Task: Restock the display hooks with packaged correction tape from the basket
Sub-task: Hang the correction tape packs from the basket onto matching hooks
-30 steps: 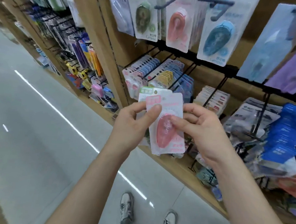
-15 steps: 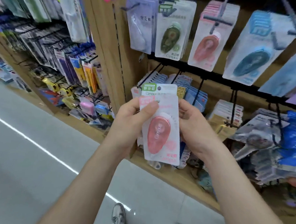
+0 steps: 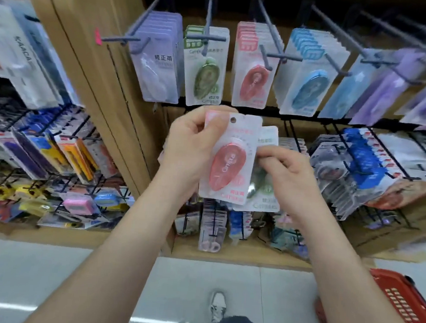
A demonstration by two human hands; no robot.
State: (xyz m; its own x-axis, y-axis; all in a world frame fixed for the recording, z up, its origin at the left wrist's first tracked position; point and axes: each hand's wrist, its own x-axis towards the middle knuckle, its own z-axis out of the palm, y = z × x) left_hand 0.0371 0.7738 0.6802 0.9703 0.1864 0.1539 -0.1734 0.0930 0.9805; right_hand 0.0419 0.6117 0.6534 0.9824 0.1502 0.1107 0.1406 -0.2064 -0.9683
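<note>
left hand [image 3: 190, 144] pinching the pink pack [image 3: 228, 160] by its top left corner, thumb across the front, hang hole clear beside it. right hand [image 3: 288, 181] has its fingers curled on the green pack [image 3: 265, 190] tucked just behind, fingertips touching the pink one's right edge. so both hands are loaded, with two packs of correction tape overlapping at chest height.

the danger, i'd say: the slick packs are fanned together, and peeling them apart could let one slide out and drop to the floor. straight above the grip is the pink hook [image 3: 267, 54], already well filled, with a cross bar at its tip. miss the small hole there and the pack buckles or nudges its neighbours off. the green hook [image 3: 206, 37] sits up and to the left, so a colour mix-up is easy.

further out, there are rows of hooks either side on a wooden display [image 3: 93, 59] and more stock below the hands. pale tiled floor [image 3: 198, 286] lies underneath, with the red basket [image 3: 408, 308] down to the right.
</note>
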